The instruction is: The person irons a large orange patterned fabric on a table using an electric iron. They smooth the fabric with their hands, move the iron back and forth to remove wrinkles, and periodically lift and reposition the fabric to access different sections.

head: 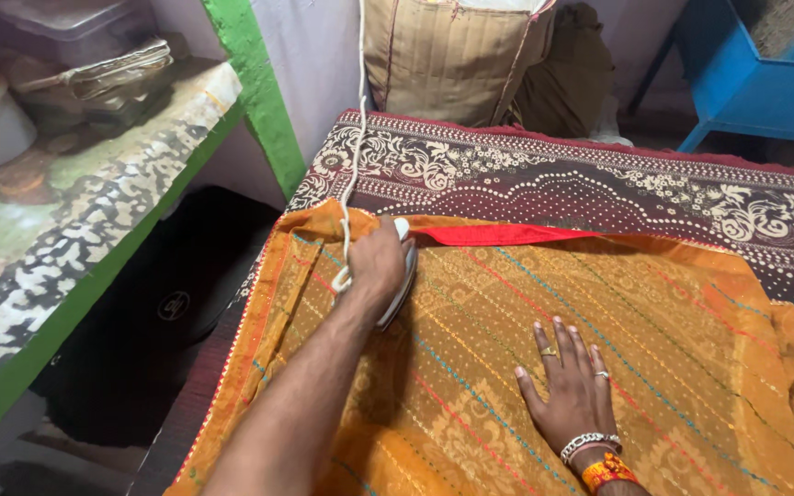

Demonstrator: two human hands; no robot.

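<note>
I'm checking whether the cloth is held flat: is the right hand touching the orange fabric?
Touching. The head view shows the right hand lying palm down, fingers spread, flat on the orange fabric, with no gap visible.

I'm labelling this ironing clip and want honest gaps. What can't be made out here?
Head view only:
- White electric iron: mostly hidden under the left hand.
- Orange patterned cloth: cut by the bottom edge.
- White cord: top cut off.
- Shelf items: blurred.

Left arm stretches forward, left hand [377, 262] curled tight, knuckles up, in a closed grip. Right hand [570, 390] lies flat, palm down, fingers [558, 344] spread and pointing away, rings and bracelets on.
</note>
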